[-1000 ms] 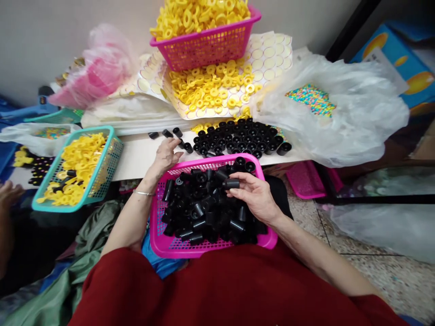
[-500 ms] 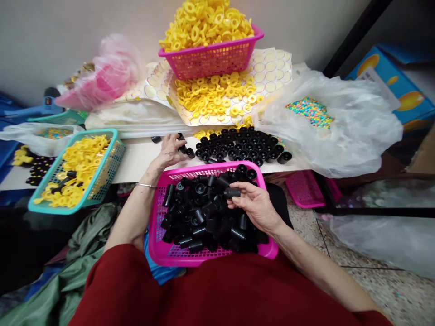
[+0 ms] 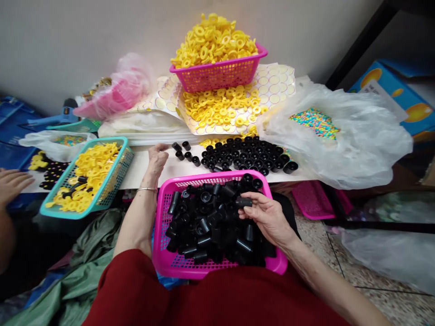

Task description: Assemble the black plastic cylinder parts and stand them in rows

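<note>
Over the right side of a pink basket (image 3: 217,177), my right hand (image 3: 267,215) pinches a black plastic cylinder (image 3: 244,202) between thumb and fingers. Many similar black hollow cylinders (image 3: 204,226) fill the basket in a loose heap. My left hand (image 3: 158,158) is at the white table's front part, beyond the basket's back left corner, with its fingers curled in. Whatever it may hold is hidden. Just right of it stand several loose black cylinders (image 3: 188,156), and further right a dense group of upright black cylinders (image 3: 244,154).
A turquoise basket (image 3: 126,156) of yellow ring-shaped parts stands left. Behind, a pink basket (image 3: 217,74) is heaped with more yellow parts. A plastic bag (image 3: 367,136) with coloured beads lies right. Another person's hand (image 3: 13,183) shows at far left.
My left hand has moved left, away from the loose cylinders, and its fingers have curled. My right hand keeps its black cylinder. Another person's hand has come in at left; the view has shifted.
</note>
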The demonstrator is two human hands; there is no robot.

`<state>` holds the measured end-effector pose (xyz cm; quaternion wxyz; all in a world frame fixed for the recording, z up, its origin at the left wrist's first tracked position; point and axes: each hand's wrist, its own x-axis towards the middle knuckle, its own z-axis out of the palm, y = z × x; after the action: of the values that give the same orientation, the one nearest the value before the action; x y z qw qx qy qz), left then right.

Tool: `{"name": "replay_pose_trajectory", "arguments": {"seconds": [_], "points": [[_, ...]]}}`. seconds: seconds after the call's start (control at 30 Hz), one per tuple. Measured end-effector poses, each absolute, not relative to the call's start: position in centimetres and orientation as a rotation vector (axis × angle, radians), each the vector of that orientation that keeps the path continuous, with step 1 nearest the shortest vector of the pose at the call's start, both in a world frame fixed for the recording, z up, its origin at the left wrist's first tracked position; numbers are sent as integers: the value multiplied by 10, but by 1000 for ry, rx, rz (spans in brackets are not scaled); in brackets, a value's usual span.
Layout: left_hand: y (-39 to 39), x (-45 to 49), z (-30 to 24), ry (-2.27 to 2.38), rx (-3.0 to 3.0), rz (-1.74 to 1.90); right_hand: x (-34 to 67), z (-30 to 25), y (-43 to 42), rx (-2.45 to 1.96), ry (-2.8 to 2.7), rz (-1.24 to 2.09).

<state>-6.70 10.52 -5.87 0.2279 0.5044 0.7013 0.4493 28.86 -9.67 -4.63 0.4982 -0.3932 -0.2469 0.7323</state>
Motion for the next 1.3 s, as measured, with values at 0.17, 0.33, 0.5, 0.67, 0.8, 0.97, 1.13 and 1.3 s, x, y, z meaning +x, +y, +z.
{"name": "replay_pose_trajectory", "arguments": {"seconds": [0.17, 0.33, 0.5, 0.67, 0.8, 0.97, 1.13, 1.3], "points": [[95, -68, -69, 1863, 1363, 1135, 287, -45, -96, -973, -627, 1762], [96, -54, -73, 1745, 1404, 1049, 285, -41, -96, -982, -652, 1746], [102, -46, -73, 1727, 1417, 1020, 284, -43, -95, -984, -626, 1768], [102, -45, -73, 1712, 1423, 1027, 280, -43, -94, -937, -594, 1785], [98, -49, -67, 1693, 1358, 1259, 282, -44, -92, -876, -565, 1826], [50, -23, -36, 1442, 1482, 1445, 286, -45, -90, -793, -596, 1875], [-30, 36, -15, 1204, 1825, 1037, 281, -36, -90, -845, -798, 1711], [-59, 64, -16, 1114, 1958, 972, 283, -30, -92, -878, -1232, 1352]]}}
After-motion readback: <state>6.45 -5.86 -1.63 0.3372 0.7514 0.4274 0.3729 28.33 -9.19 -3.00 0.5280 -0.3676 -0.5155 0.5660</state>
